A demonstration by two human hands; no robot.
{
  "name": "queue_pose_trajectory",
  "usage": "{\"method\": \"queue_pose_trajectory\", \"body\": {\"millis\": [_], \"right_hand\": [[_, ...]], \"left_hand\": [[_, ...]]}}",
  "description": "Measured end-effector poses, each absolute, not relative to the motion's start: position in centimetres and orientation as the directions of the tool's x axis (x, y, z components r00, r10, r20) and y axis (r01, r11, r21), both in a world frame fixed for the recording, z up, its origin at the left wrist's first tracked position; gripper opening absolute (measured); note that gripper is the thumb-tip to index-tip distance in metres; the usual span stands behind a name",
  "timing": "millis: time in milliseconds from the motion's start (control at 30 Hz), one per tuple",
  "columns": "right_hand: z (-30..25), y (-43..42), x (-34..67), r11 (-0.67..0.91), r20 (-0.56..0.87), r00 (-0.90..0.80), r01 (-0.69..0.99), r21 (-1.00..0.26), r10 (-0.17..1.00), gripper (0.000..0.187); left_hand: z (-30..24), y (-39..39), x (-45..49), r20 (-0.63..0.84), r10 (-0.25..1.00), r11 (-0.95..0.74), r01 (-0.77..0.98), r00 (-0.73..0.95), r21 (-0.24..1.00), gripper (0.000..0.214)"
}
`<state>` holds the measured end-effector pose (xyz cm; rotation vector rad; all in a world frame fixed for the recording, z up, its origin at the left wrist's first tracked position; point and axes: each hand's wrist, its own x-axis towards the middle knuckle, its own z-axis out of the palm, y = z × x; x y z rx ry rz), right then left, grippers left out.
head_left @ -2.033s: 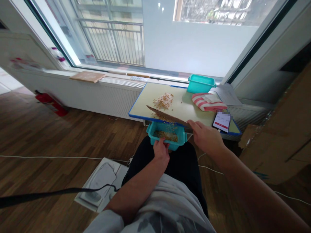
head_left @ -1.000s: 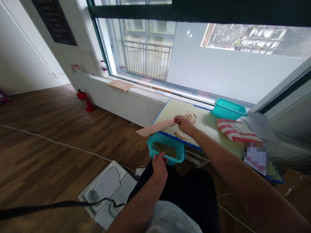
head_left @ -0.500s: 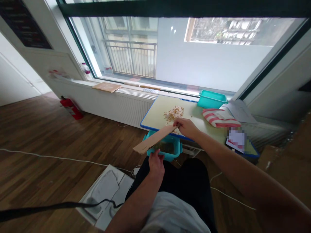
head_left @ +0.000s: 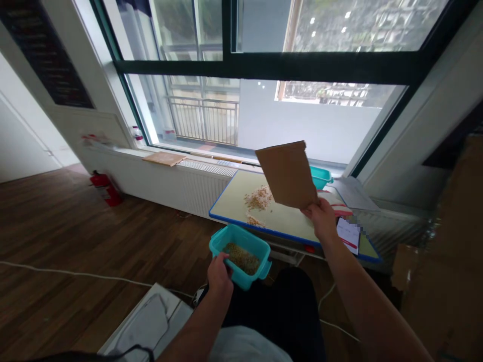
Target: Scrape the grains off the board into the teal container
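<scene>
My left hand (head_left: 220, 276) grips the near rim of a turquoise plastic tub (head_left: 258, 246), held above my lap at the table's front edge. Small yellowish-brown grains (head_left: 243, 257) cover the bottom of the tub. In my right hand (head_left: 320, 216) is a flat piece of brown cardboard (head_left: 287, 173), raised over the table and pinched at its lower corner. A pile of mixed grains (head_left: 259, 197) lies on the pale table top, and a smaller heap of grains (head_left: 255, 220) sits near the front edge.
Behind the cardboard, a second turquoise tub (head_left: 320, 177) stands on the blue-edged table (head_left: 230, 203), partly hidden. A red-and-white striped cloth (head_left: 339, 206) and a sheet of paper (head_left: 349, 234) lie to its right. A fire extinguisher (head_left: 105, 188) stands by the radiator wall. White cables cross the floor.
My right hand has lifted the cardboard up and to the right, away from the tub. The tub and my left hand now show lower and further left. The view has tilted upward.
</scene>
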<state>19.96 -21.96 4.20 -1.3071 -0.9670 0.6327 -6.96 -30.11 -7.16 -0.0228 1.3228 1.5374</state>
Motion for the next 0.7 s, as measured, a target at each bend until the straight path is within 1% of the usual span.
{"method": "queue_pose_trajectory", "body": {"millis": [100,167,267,367,500,600,633,700], "right_hand": [[2.9,-22.8,21.6,0.154,0.129,0.537,-0.002,-0.988,0.834,0.028],[1.8,-23.2,22.4,0.078,0.044,0.538,-0.04,-0.996,0.842,0.028],[0.0,-23.6,23.3,-0.035,-0.082,0.575,-0.093,-0.995,0.814,0.024],[-1.4,-23.5,23.9,-0.097,-0.137,0.596,-0.099,-0.99,0.791,0.022],[-2.4,-23.0,24.6,-0.154,-0.139,0.612,-0.029,-0.988,0.779,0.018],[-2.6,-22.9,25.3,-0.238,-0.137,0.605,0.09,-0.967,0.784,0.014],[-2.6,-22.9,25.6,-0.264,-0.13,0.603,0.138,-0.955,0.787,0.016],[-2.5,-23.2,26.2,-0.304,-0.107,0.608,0.232,-0.924,0.787,0.031]], "left_hand": [[-7.1,-30.3,-6.5,-0.608,0.674,0.171,-0.712,-0.419,0.681,0.013],[-7.1,-30.4,-6.1,-0.607,0.683,0.164,-0.724,-0.407,0.67,0.014],[-7.3,-30.4,-5.9,-0.606,0.688,0.155,-0.735,-0.4,0.661,0.016],[-7.3,-30.3,-5.8,-0.605,0.688,0.151,-0.736,-0.401,0.66,0.017],[-7.0,-30.3,-5.8,-0.6,0.69,0.154,-0.729,-0.404,0.667,0.015],[-6.9,-30.3,-5.6,-0.605,0.682,0.171,-0.715,-0.41,0.677,0.013],[-6.9,-30.3,-5.6,-0.607,0.678,0.178,-0.708,-0.415,0.684,0.013],[-6.8,-30.3,-6.0,-0.605,0.668,0.194,-0.684,-0.432,0.703,0.014]]}}
